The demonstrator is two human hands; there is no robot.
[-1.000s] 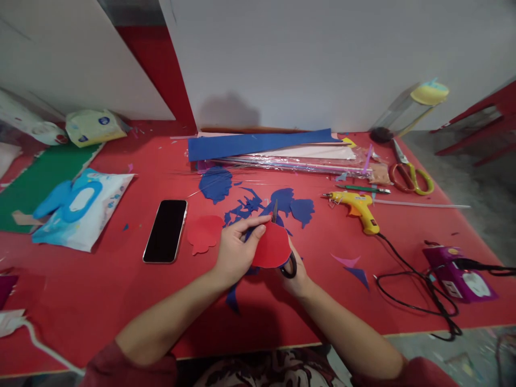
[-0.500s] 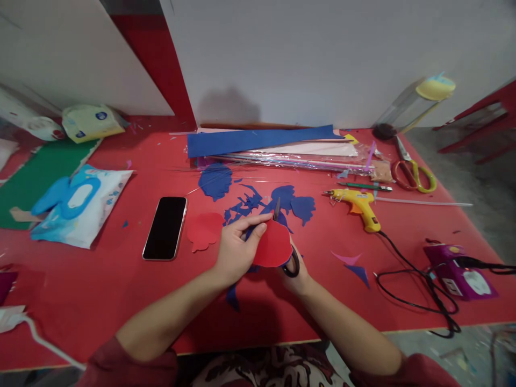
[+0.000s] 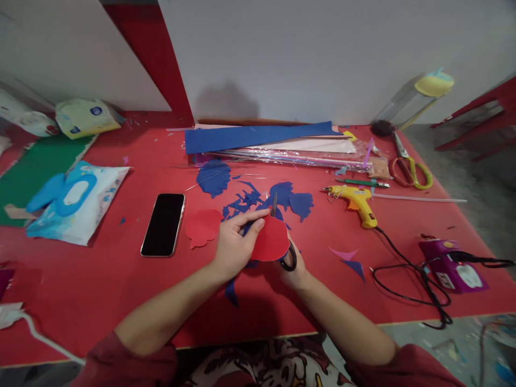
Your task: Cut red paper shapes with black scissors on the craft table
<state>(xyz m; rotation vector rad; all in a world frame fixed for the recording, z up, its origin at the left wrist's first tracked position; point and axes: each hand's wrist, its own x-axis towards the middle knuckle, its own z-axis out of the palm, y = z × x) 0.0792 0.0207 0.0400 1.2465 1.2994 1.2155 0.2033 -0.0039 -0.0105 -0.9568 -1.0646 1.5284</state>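
While the left hand (image 3: 234, 243) pinches a red cut-out (image 3: 271, 239) between thumb and fingers just below the middle of the frame, the right hand (image 3: 297, 271) grips black-handled scissors (image 3: 294, 260), its fingers mostly hidden behind the piece. A blade tip points upward past the cut-out's top edge; how far the blades are parted cannot be told. Left of the left hand, a second red shape (image 3: 201, 228) lies flat on the red table (image 3: 322, 306), with a phone (image 3: 163, 226) beside it. Blue scraps (image 3: 245, 201) lie beyond the fingertips, near the centre. Toward the right, a yellow glue gun (image 3: 358, 203) rests below larger scissors (image 3: 411, 169), and a wipes pack (image 3: 76, 207) lies at the left.
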